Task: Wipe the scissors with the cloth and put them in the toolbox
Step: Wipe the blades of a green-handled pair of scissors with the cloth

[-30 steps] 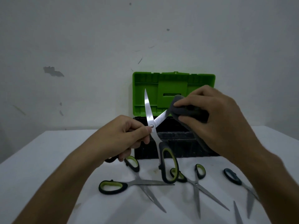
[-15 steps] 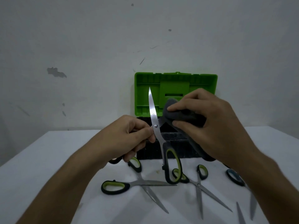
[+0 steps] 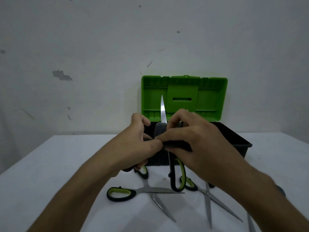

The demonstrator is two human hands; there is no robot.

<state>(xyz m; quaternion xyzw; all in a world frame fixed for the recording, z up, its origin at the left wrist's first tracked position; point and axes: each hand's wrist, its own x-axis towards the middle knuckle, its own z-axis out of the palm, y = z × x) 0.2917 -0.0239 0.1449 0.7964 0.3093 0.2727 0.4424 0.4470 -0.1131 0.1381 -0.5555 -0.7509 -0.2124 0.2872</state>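
In front of the open toolbox, whose ribbed green lid stands upright, your left hand grips the scissors blade-up while your right hand pinches the dark soft cloth around them, above more scissors lying on the white table.

Way to the toolbox: crowded in front, open at the sides

Both hands, left and right, hold scissors upright before the open toolbox; its raised lid blocks the back. Loose scissors litter the table in front (blades splayed), while the table's left side lies bare.
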